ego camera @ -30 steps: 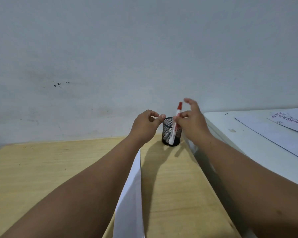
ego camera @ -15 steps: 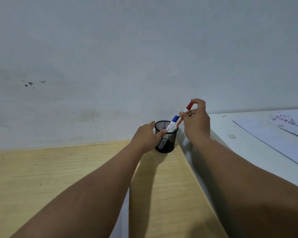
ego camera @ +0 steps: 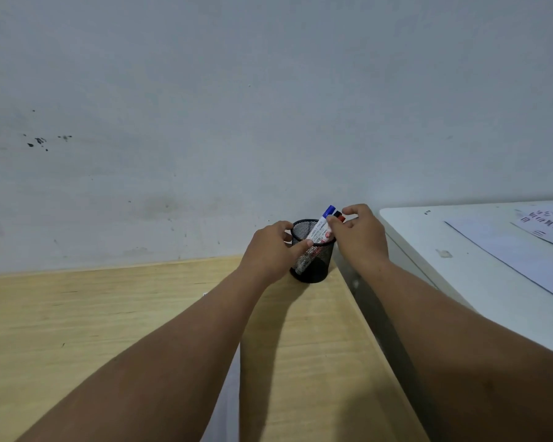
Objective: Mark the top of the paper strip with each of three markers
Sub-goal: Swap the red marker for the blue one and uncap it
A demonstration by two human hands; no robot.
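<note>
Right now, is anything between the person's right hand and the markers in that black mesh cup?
Nothing visible. The right hand is already at the blue-capped marker sticking out of the mesh cup, while the left hand rests on the cup's rim.

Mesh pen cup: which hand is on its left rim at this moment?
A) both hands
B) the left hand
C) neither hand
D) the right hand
B. The left hand curls around the left rim and side of the mesh pen cup, forefinger across its front, while the right hand is at the marker tops on the cup's right, beside the blue-capped marker.
</note>
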